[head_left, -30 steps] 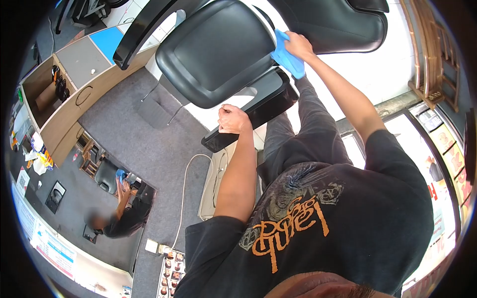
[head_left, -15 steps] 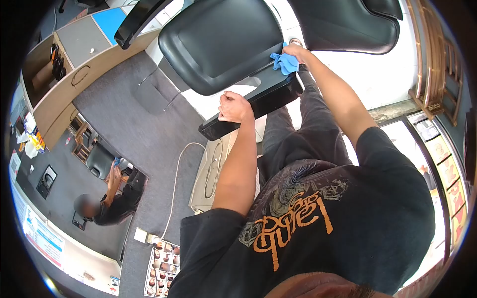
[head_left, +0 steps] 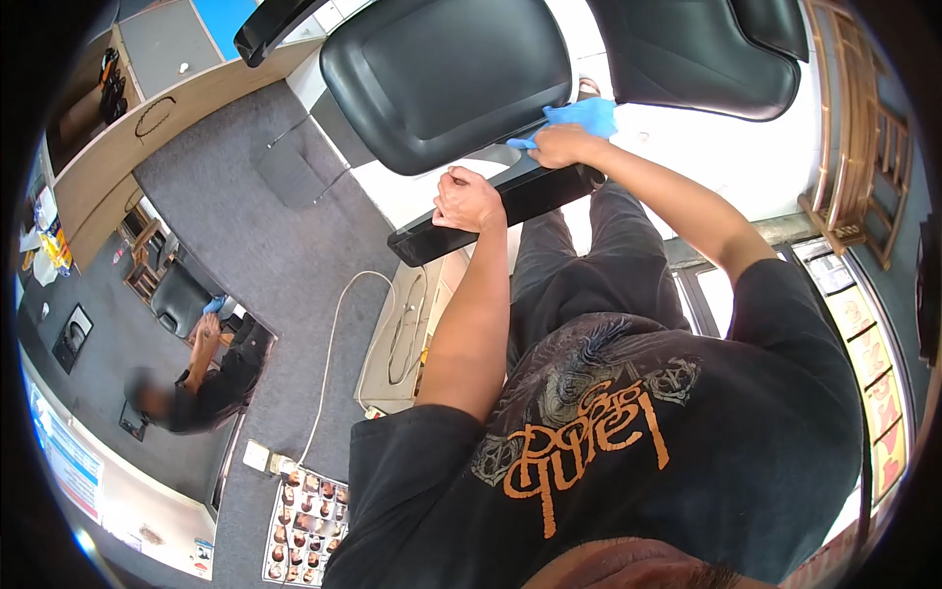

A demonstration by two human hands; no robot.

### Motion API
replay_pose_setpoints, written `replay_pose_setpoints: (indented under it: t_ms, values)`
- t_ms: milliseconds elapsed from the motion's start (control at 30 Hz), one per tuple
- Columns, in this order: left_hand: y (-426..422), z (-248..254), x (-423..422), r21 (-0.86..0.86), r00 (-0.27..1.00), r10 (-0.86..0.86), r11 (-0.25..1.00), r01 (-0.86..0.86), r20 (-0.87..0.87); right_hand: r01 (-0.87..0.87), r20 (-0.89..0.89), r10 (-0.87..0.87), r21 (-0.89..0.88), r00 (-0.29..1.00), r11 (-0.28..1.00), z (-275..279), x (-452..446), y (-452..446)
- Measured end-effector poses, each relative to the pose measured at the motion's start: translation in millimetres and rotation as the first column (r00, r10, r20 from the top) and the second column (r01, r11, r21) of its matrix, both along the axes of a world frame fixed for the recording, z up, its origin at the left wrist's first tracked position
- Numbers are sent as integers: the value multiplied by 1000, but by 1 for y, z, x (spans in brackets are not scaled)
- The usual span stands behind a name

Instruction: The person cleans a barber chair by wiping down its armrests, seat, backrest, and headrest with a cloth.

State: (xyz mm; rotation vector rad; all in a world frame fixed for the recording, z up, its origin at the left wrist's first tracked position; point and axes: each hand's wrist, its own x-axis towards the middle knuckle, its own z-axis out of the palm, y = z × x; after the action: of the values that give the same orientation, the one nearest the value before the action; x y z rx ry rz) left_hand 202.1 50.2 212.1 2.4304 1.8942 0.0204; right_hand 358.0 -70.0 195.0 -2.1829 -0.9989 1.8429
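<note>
A black salon-type chair has its padded seat (head_left: 446, 79) at the top of the view, with a long glossy black armrest (head_left: 545, 196) on the side nearest me. My left hand (head_left: 469, 200) is closed over the armrest towards its left end, fingers curled at the far edge. Further right, my right hand (head_left: 561, 145) presses a blue cloth (head_left: 592, 117) onto the armrest top. Part of the cloth spreads beyond the knuckles and a corner pokes out by the fingertips.
The backrest (head_left: 702, 59) stands at upper right, the other armrest (head_left: 280, 25) at upper left. A mirror (head_left: 98, 294) on the left reflects a person. A white cable (head_left: 329, 378) runs to a plug near a photo sheet (head_left: 306, 525). Wooden furniture (head_left: 849, 137) stands far right.
My right hand has slid left along the armrest with the blue cloth, which now spreads out behind it. My left hand stays on the armrest. The whole view has shifted slightly.
</note>
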Motion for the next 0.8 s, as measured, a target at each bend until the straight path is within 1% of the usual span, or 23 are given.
replay_pose_setpoints:
  t_ms: [67, 100, 167, 233, 333, 433, 533, 567, 667, 767, 800]
  values:
    - [0, -2, 0, 4, 1000, 8, 1000, -8, -15, -49, -76, 46, -42, 996, 998, -61, -11, 21]
    - [1, -2, 0, -13, 1000, 20, 1000, -21, -23, -72, -116, 65, -61, 991, 995, -82, -17, 29]
    - [1, 1, 1, -52, 998, 36, 998, -38, -44, -94, -119, 81, -102, 990, 990, -94, -24, 42]
    - [1, 1, 2, -22, 999, 19, 1000, -19, -26, -125, -92, 112, -150, 989, 981, -99, -30, 47]
    - [0, 1, 3, -14, 1000, 15, 1000, -15, -22, -124, -122, 99, -214, 988, 969, -110, -26, 47]
    - [2, 1, 0, 6, 1000, -3, 1000, 3, -17, -138, -128, 112, -214, 985, 967, -120, -26, 44]
    - [1, 4, 5, 23, 1000, -10, 1000, 10, 2, -71, -26, 66, -262, 997, 962, -116, -19, 31]
    - [1, 5, 6, 34, 1000, -15, 999, 15, 8, -64, -53, 50, -290, 997, 955, -113, -14, 28]
    - [2, 2, 3, 51, 1000, -24, 998, 23, 16, -10, -20, 3, -357, 1000, 934, -106, -8, 21]
    - [2, 3, 5, 40, 1000, -22, 999, 21, 15, 23, 29, -13, -348, 999, 937, -113, -17, 22]
    - [2, 5, 3, 31, 1000, -26, 999, 25, 12, 1, 12, 3, -363, 1000, 932, -108, -17, 28]
